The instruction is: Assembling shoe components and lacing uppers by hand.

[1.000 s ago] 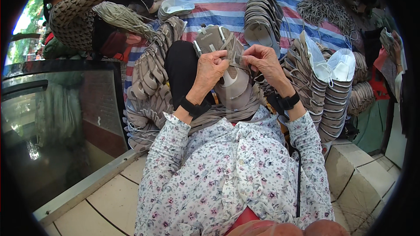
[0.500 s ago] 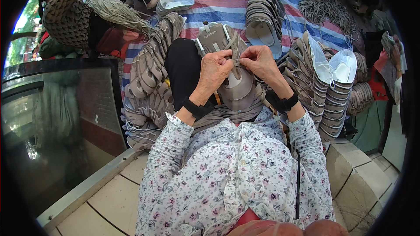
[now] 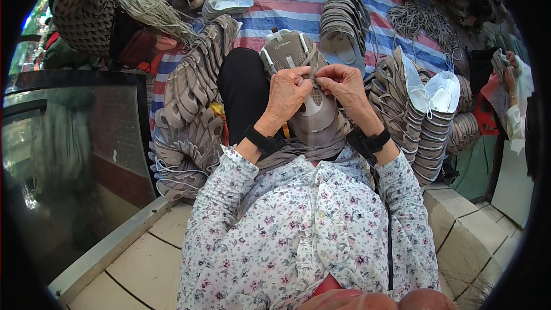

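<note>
A grey shoe upper [image 3: 298, 89] with a white tongue rests on my lap, toe end pointing away from me. My left hand [image 3: 285, 95] pinches its lacing edge near the tongue. My right hand [image 3: 344, 87] meets it from the other side, fingertips touching, gripping the same edge and a thin lace. Both wrists wear black bands. My floral sleeves come up from the lower edge.
Stacks of grey shoe uppers [image 3: 192, 103] lie at my left, more stacks with white linings [image 3: 425, 115] at my right, on a striped tarp [image 3: 287, 8]. Another person [image 3: 97, 11] sits far left; someone's hands [image 3: 508, 74] work at far right. A glass panel [image 3: 69, 155] stands left.
My hands have drawn closer together over the shoe upper, fingertips now meeting at its lacing edge. The person at far left has shifted slightly.
</note>
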Tool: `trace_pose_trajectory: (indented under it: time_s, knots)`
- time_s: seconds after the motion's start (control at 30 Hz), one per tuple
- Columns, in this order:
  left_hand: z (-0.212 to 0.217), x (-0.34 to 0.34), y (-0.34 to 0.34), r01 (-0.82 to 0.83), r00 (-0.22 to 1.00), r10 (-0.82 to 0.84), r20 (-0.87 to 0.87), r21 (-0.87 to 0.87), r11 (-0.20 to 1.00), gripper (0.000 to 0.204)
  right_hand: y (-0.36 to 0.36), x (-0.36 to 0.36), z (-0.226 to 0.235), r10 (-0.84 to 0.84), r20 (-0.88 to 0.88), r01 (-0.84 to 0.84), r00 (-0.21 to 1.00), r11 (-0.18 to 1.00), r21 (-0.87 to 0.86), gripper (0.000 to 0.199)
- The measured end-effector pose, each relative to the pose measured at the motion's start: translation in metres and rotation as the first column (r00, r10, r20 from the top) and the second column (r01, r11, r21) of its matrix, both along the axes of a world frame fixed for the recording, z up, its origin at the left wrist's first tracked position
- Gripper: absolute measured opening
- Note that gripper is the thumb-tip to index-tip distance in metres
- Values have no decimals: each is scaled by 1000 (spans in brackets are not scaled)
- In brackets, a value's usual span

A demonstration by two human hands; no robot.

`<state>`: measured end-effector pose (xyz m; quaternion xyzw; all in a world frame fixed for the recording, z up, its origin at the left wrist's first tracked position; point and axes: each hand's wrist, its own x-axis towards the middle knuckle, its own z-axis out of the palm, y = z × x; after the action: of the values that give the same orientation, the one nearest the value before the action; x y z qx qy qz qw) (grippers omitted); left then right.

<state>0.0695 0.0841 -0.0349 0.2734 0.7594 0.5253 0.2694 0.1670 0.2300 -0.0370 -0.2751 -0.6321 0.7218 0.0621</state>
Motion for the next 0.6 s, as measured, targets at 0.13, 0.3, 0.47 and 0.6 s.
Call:
trace_pose_trajectory:
  time_s: [0.13,0.3,0.47,0.6]
  knots:
    - [-5,-1,3,-10,1000,11,-14,56,998,21,0,-2,-14,-16,-35,18,999,997,79,15]
    - [-3,-9,-2,95,989,-106,100,110,989,34,10,-12,8,266,-146,-98,953,726,680,27]
    - [8,-16,-8,-11,993,-6,116,148,989,29,12,-26,37,417,104,-248,903,308,918,25]
    - [7,-13,-3,-41,981,8,195,162,986,28,9,-43,53,347,500,-496,793,-108,861,23]
